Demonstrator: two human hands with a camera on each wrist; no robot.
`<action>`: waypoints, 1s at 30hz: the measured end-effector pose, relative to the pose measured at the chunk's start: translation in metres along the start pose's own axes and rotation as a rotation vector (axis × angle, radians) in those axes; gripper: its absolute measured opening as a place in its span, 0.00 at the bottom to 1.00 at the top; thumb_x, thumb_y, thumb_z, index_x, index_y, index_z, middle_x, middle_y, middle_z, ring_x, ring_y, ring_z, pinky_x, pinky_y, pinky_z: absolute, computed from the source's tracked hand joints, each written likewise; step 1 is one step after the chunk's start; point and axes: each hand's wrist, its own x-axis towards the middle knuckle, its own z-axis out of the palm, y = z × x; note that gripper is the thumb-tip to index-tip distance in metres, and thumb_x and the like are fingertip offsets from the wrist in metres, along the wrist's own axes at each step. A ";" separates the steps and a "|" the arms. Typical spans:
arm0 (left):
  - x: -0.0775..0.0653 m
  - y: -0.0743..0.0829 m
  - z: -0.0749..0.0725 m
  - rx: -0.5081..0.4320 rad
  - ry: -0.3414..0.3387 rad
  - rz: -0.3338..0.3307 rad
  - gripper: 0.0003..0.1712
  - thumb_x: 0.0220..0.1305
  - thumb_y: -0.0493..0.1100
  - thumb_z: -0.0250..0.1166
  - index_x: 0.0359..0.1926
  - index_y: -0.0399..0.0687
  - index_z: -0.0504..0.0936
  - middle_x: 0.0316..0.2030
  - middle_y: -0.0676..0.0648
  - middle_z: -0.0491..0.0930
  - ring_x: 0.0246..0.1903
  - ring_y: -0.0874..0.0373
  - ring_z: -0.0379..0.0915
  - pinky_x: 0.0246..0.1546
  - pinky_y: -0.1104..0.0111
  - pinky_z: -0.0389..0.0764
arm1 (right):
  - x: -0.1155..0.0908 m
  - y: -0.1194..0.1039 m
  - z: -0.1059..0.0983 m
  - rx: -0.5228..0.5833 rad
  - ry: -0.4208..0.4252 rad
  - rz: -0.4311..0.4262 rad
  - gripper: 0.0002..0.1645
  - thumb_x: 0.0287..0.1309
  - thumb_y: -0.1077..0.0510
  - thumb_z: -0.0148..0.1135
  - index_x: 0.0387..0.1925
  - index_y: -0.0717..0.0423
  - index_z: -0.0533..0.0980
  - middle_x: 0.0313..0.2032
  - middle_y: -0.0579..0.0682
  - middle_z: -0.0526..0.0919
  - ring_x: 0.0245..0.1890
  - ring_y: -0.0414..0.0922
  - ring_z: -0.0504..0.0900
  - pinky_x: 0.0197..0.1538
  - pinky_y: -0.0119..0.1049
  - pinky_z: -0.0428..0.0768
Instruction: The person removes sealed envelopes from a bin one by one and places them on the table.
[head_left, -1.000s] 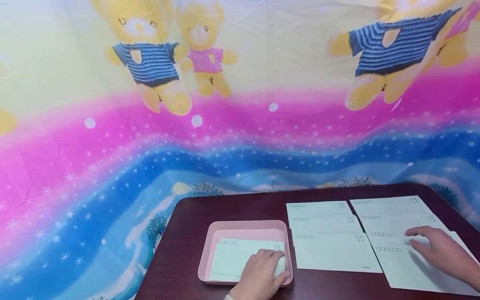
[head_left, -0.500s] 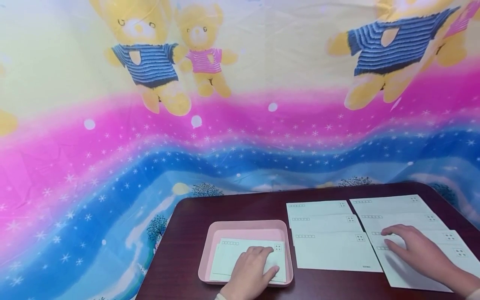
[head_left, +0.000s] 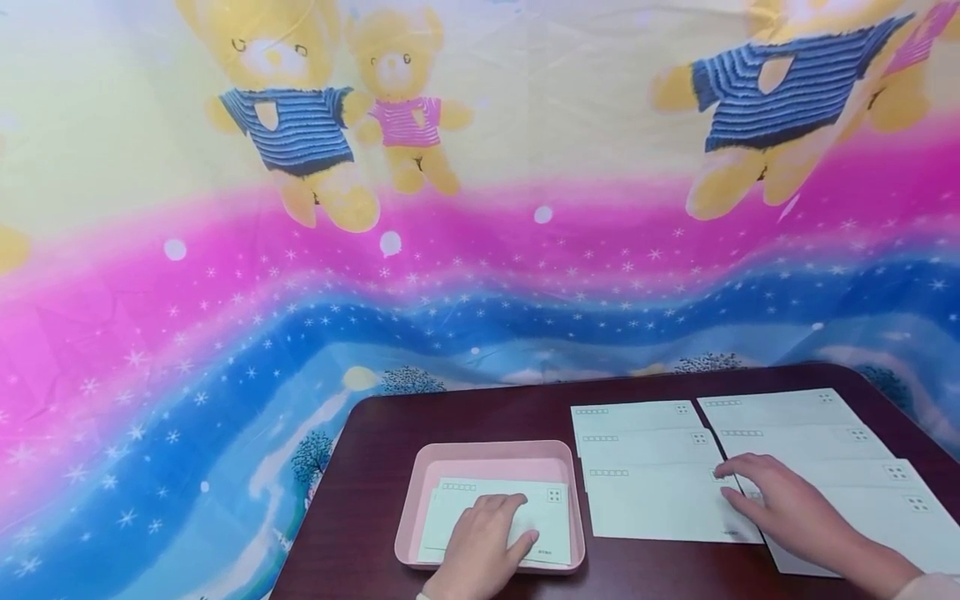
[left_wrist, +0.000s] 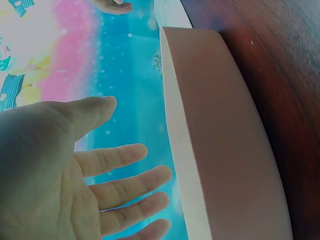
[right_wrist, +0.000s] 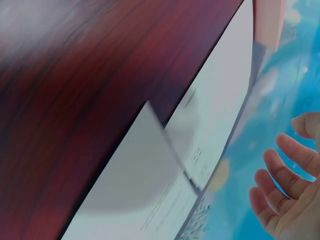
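Note:
White envelopes [head_left: 551, 529] with postcode boxes lie stacked in a pink tray [head_left: 406, 512] at the lower middle of the head view. Over this stack is my left hand [head_left: 480, 540], its fingers spread and holding nothing. The left wrist view shows the left palm [left_wrist: 65, 165] with loose fingers beside the tray wall [left_wrist: 225, 135]. My right hand [head_left: 795, 510] hovers between two columns of overlapping envelopes, over the inner edge of the right column [head_left: 881, 508]. In the right wrist view the right hand's fingers [right_wrist: 280, 175] are gently bent, with nothing between them.
A left column of overlapping envelopes [head_left: 652, 508] lies just right of the tray. All of it stands on a dark reddish-brown table [head_left: 360, 492]. Behind the table hangs a cloth [head_left: 480, 217] printed with teddy bears and snowflakes.
My right hand has moved left from over the right column to the gap between the columns. My left hand has shifted slightly left over the tray, uncovering the top envelope's right side.

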 end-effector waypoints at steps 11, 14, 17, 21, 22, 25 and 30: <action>-0.007 -0.021 -0.002 0.000 0.029 -0.073 0.28 0.62 0.61 0.55 0.55 0.49 0.77 0.49 0.49 0.80 0.51 0.52 0.73 0.46 0.56 0.75 | 0.006 -0.038 0.030 0.037 0.046 -0.098 0.09 0.54 0.53 0.63 0.39 0.42 0.80 0.41 0.35 0.79 0.45 0.44 0.77 0.47 0.46 0.76; -0.009 -0.026 -0.004 -0.002 0.027 -0.085 0.27 0.62 0.59 0.57 0.55 0.48 0.77 0.50 0.48 0.80 0.51 0.51 0.73 0.46 0.55 0.74 | 0.008 -0.049 0.038 0.045 0.056 -0.136 0.09 0.54 0.53 0.64 0.39 0.41 0.80 0.41 0.33 0.78 0.45 0.41 0.77 0.46 0.44 0.77; -0.011 -0.030 -0.005 -0.009 0.031 -0.103 0.26 0.61 0.57 0.58 0.55 0.47 0.77 0.50 0.48 0.80 0.52 0.51 0.73 0.46 0.54 0.74 | 0.010 -0.062 0.045 0.050 0.055 -0.158 0.10 0.53 0.53 0.64 0.39 0.41 0.79 0.41 0.32 0.77 0.46 0.39 0.76 0.47 0.42 0.77; -0.015 -0.036 -0.006 -0.014 0.032 -0.115 0.26 0.61 0.56 0.59 0.55 0.47 0.77 0.50 0.48 0.80 0.52 0.50 0.73 0.46 0.53 0.74 | 0.016 -0.079 0.054 0.052 0.089 -0.221 0.10 0.52 0.54 0.65 0.38 0.41 0.79 0.41 0.34 0.76 0.45 0.38 0.75 0.46 0.41 0.77; -0.015 -0.038 -0.007 -0.016 0.033 -0.119 0.26 0.61 0.56 0.59 0.55 0.47 0.77 0.50 0.48 0.80 0.52 0.50 0.73 0.46 0.53 0.74 | 0.017 -0.084 0.056 0.055 0.096 -0.244 0.10 0.52 0.54 0.65 0.38 0.41 0.79 0.42 0.34 0.76 0.45 0.38 0.75 0.46 0.41 0.77; -0.017 -0.043 -0.007 -0.012 0.041 -0.128 0.26 0.60 0.56 0.59 0.54 0.47 0.78 0.50 0.48 0.80 0.51 0.51 0.73 0.46 0.54 0.74 | 0.023 -0.096 0.062 0.068 0.122 -0.308 0.11 0.51 0.55 0.66 0.38 0.42 0.79 0.43 0.36 0.76 0.45 0.38 0.74 0.46 0.40 0.77; -0.017 -0.047 -0.008 -0.006 0.056 -0.132 0.25 0.60 0.57 0.59 0.53 0.48 0.78 0.49 0.49 0.80 0.50 0.51 0.74 0.46 0.54 0.75 | 0.034 -0.114 0.072 0.109 0.138 -0.349 0.11 0.50 0.56 0.66 0.38 0.43 0.79 0.43 0.35 0.76 0.46 0.36 0.74 0.46 0.40 0.77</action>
